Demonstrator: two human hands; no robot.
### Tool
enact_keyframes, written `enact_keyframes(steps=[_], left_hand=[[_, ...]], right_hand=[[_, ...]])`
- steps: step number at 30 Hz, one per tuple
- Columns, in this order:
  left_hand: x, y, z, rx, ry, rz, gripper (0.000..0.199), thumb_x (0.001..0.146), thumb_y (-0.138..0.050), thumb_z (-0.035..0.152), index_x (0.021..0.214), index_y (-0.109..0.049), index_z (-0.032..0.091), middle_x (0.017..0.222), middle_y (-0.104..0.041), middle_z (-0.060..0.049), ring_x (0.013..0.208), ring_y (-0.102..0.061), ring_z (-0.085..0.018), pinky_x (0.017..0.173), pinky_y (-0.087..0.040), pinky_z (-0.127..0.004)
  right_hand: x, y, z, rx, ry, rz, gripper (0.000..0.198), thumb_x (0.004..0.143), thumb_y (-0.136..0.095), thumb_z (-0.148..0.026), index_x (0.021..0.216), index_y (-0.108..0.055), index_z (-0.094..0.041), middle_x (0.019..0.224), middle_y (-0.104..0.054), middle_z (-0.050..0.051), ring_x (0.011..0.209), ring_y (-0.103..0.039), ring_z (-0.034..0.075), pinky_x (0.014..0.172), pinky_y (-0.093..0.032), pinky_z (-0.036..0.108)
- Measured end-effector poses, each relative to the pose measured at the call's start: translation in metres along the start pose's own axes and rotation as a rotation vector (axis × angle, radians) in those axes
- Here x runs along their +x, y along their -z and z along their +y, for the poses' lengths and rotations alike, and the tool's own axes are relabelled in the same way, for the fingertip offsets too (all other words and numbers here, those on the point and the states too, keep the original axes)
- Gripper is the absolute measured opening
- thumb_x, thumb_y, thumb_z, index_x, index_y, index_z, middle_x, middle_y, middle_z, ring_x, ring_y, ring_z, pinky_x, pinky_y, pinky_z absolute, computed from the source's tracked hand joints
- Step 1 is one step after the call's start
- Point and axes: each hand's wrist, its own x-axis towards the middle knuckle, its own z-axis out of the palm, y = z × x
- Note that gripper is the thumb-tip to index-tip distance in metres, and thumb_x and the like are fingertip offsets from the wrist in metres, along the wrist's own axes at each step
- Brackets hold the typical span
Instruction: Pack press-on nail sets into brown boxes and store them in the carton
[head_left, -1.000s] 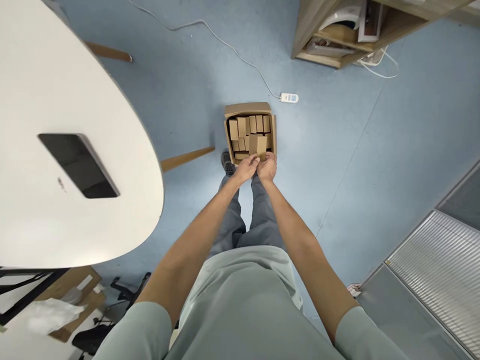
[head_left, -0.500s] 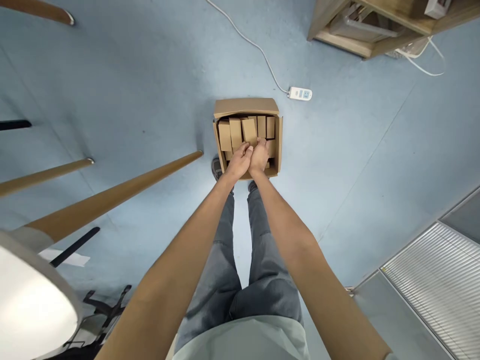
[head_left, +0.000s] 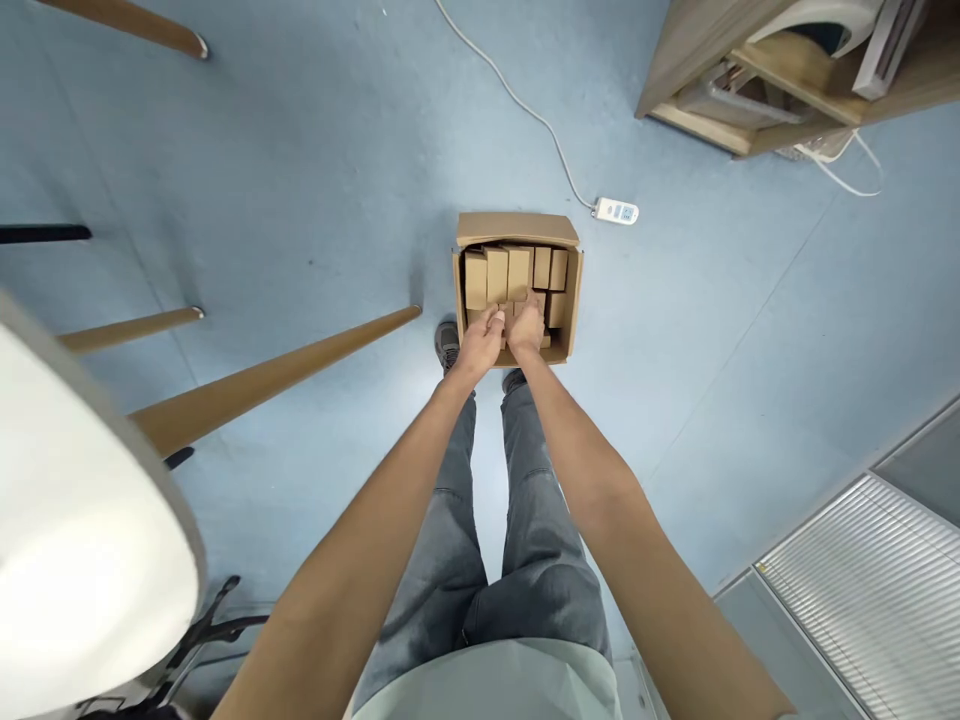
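An open cardboard box (head_left: 576, 305) stands on the floor in front of my feet, packed with several small brown cardboard boxes. One small cardboard box (head_left: 518, 272) lies in the upper row, its near end at my fingers. My left hand (head_left: 481, 340) is curled over the near half of the open box, thumb on top. Close beside it, my right hand (head_left: 527, 325) is closed too, its index finger reaching up to that small box's near end. Both hands seem to grip small boxes there, though the palms hide most of the contact.
A white power strip (head_left: 616, 211) with a cable lies beyond the box. A wooden shelf unit (head_left: 690, 60) stands at upper right. Wooden table legs (head_left: 285, 375) and a white round tabletop (head_left: 90, 540) are on the left. My shoe (head_left: 447, 343) touches the box's near-left side.
The small box between my hands was tilted; now it lies straight in line with its neighbours. My hands have come slightly apart, and the whole view has shifted a little.
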Motion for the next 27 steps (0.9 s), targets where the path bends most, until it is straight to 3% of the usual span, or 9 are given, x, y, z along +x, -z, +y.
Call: enact_keyframes(steps=[4,9,14,19,27], left_hand=[[-0.030,0.002,0.022,-0.010,0.083,-0.018,0.050,0.117,-0.058,0.051,0.153,-0.074,0.021,0.159,-0.074,-0.013,0.156,-0.064,-0.034,0.135,-0.049,-0.054],[-0.074,0.002,0.060,0.038,0.064,-0.008,0.049,0.117,-0.057,0.047,0.153,-0.075,0.020,0.161,-0.073,-0.013,0.156,-0.065,-0.035,0.135,-0.049,-0.051],[-0.125,0.002,0.092,0.029,0.016,0.030,0.051,0.116,-0.055,0.049,0.152,-0.076,0.020,0.162,-0.073,-0.014,0.157,-0.065,-0.033,0.136,-0.047,-0.048],[-0.182,0.004,0.123,-0.043,0.033,0.031,0.055,0.114,-0.052,0.043,0.160,-0.069,0.019,0.171,-0.065,-0.016,0.158,-0.064,-0.033,0.130,-0.054,-0.050],[-0.275,0.041,0.169,-0.124,-0.095,0.122,0.062,0.113,-0.051,0.053,0.160,-0.067,0.016,0.164,-0.070,-0.019,0.149,-0.070,-0.035,0.127,-0.057,-0.050]], right_hand=[[-0.024,0.029,-0.011,-0.030,0.051,-0.017,0.069,0.106,-0.067,-0.037,0.171,-0.052,-0.017,0.176,-0.057,0.024,0.161,-0.061,0.041,0.134,-0.050,0.064],[-0.062,0.062,-0.031,0.003,0.121,0.023,0.072,0.103,-0.070,-0.031,0.170,-0.054,-0.012,0.174,-0.059,0.026,0.165,-0.057,0.040,0.138,-0.045,0.065],[-0.114,0.105,-0.056,-0.016,0.189,0.035,0.066,0.100,-0.071,-0.022,0.166,-0.062,-0.015,0.171,-0.064,0.021,0.161,-0.063,0.037,0.138,-0.045,0.061],[-0.170,0.152,-0.077,-0.002,0.317,0.007,0.065,0.101,-0.071,-0.025,0.165,-0.062,-0.019,0.165,-0.071,0.017,0.158,-0.066,0.032,0.136,-0.048,0.053],[-0.258,0.204,-0.111,-0.026,0.481,-0.051,0.064,0.103,-0.071,-0.031,0.164,-0.061,-0.014,0.165,-0.070,0.021,0.158,-0.067,0.032,0.135,-0.050,0.050]])
